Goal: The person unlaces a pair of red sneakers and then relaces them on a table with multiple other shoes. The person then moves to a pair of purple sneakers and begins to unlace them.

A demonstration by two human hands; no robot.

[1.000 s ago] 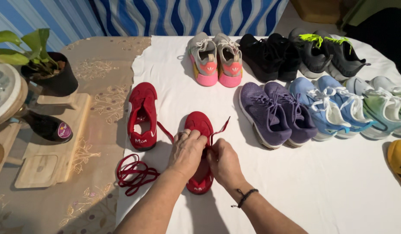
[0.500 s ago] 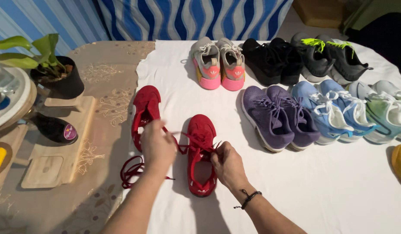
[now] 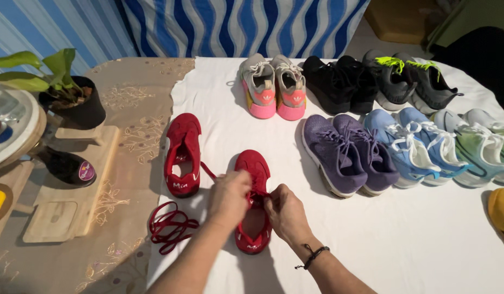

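Pinching red lace [image 3: 259, 194], both hands [image 3: 228, 197] over red shoe [image 3: 252, 201], near cloth edge [image 3: 164, 239]

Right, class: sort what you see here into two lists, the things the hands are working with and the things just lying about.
In use:
left hand
right hand
red shoe under both hands
its red lace

Lying about:
second red shoe
loose red lace
pink-heeled pair
black pair
purple pair
blue pair
potted plant
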